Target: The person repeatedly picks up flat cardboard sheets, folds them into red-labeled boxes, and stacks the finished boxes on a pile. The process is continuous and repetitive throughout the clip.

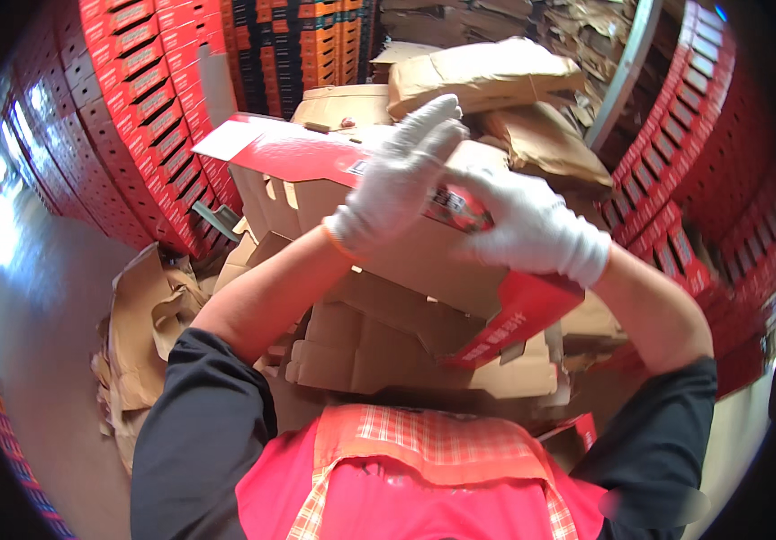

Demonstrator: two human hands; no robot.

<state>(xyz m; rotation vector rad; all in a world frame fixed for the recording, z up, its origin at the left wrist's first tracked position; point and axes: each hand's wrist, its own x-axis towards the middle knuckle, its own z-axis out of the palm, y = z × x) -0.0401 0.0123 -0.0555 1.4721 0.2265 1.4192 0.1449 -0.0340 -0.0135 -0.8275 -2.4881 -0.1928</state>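
Several stacks of red boxes (136, 99) stood at far left, with torn cardboard (136, 333) below. Next came a red-and-brown carton (289, 157) over a pile of brown cardboard sheets (361, 351), one red flap near the pile's near right corner. Above the carton, the gloved left hand (397, 184) was flat, fingers straight, clasping nothing; the right hand (532, 220) was half curled at the carton, its grip impossible to tell. Behind lay a paper parcel (545, 144).

Tall stacks of red cartons (131, 85) rise on the left. Orange-and-black cartons (316, 45) stand behind, and a grey metal post (624, 72) slants beside piled brown cardboard (577, 36).
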